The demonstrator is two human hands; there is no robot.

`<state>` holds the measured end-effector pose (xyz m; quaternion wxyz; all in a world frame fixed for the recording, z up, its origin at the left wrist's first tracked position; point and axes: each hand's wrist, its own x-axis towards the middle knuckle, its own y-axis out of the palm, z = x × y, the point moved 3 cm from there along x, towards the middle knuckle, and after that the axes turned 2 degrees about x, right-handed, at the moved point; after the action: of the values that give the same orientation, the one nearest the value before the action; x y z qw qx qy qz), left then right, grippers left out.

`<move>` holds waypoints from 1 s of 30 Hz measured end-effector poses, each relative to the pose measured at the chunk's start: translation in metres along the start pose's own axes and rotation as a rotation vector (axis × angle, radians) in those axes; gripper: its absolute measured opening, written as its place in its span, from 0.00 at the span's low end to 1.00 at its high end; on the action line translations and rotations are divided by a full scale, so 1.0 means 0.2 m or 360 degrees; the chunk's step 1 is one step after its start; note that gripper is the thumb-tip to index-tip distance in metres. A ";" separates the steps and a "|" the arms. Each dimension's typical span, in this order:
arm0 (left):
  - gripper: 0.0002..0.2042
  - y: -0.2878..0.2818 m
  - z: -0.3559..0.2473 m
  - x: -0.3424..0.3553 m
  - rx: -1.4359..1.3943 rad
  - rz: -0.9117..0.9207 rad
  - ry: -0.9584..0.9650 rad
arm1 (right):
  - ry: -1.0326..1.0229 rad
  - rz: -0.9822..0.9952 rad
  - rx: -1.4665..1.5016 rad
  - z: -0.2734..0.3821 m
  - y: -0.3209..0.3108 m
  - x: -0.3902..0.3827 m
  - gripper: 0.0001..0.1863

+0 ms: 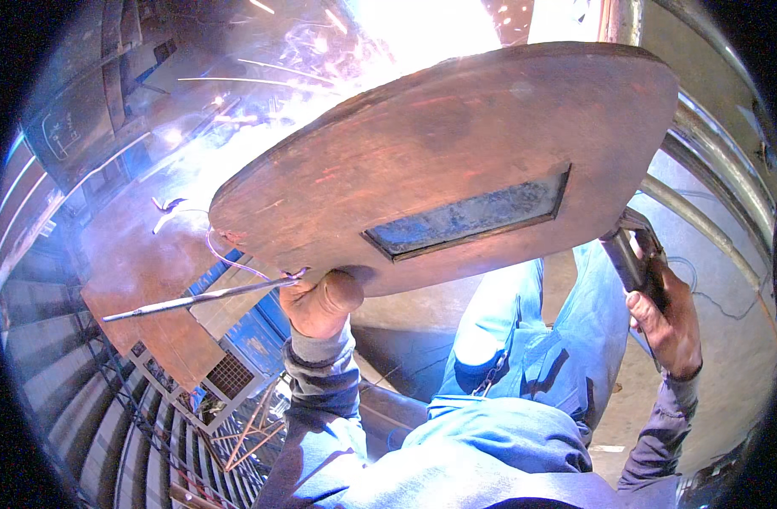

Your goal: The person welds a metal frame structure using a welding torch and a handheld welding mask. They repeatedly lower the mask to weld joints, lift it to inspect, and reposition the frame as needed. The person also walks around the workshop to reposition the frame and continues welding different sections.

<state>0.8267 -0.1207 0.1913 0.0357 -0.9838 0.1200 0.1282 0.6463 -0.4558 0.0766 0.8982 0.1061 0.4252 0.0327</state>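
A large rounded reddish-brown board shield [456, 127] with a dark rectangular window [465, 208] fills the upper middle. My left hand [320, 301] is closed on its lower left edge, its fingers mostly hidden behind it. A thin grey rod [185, 301] sticks out leftward from that hand. My right hand [664, 314] is wrapped round a dark tool handle [630, 263] at the board's lower right; the tool's top goes behind the board. White glare [405, 21], sparks and smoke show beyond the board, hiding what is there.
A rusty plate [134, 254] and blue metal panels [257, 310] lie at left, near ridged dark metal [83, 390] and a thin-bar frame [253, 424]. Steel pipes [710, 161] run down the right side, with a cable [715, 310] on the floor. My jeans-clad legs are below.
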 end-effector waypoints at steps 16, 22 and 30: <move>0.31 -0.07 -0.11 0.18 0.0119 -0.0467 0.0512 | -0.0021 -0.0406 -0.0198 -0.16 -0.01 -0.17 0.26; 0.23 -0.02 -0.11 0.19 0.0059 -0.0360 0.0500 | 0.0018 -0.0321 -0.0130 -0.11 0.01 -0.12 0.26; 0.24 -0.05 -0.08 0.14 0.0253 -0.0335 0.0414 | -0.0059 -0.0271 -0.0213 -0.05 0.05 -0.03 0.24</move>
<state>0.8591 -0.1182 0.1989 0.1108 -0.9933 0.0296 -0.0145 0.6346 -0.4444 0.0775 0.9105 0.0099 0.4130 -0.0175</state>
